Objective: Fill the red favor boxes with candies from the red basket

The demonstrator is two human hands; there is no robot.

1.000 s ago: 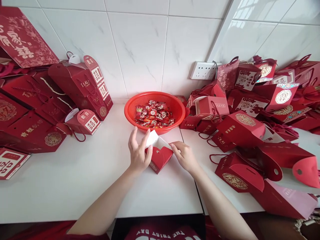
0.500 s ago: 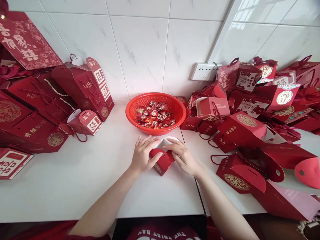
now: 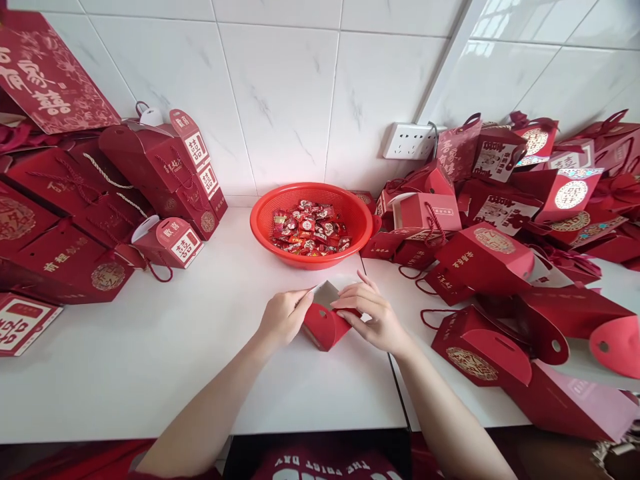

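A small red paper gift box [image 3: 327, 330] stands on the white table right in front of me, its top parted so that the pale inside shows. From the left, my left hand [image 3: 286, 315] pinches the box's edge between thumb and fingers. My right hand [image 3: 371, 313] grips the opposite side, thumb toward me and fingers bent over the rim. A rounded flap with a hole faces me. Just behind the box is a red plastic basket [image 3: 260, 230] with many wrapped candies [image 3: 310, 228] in it.
Red gift boxes [image 3: 70, 257] are stacked at the left, with a small double-happiness box [image 3: 170, 241] at their edge. More red boxes [image 3: 480, 347] crowd the right side. A power strip [image 3: 409, 141] is on the tiled wall. A dark seam runs across the table.
Both hands have shifted from lying over the box's top to gripping its sides. The top has spread wider, and more of the inside shows.
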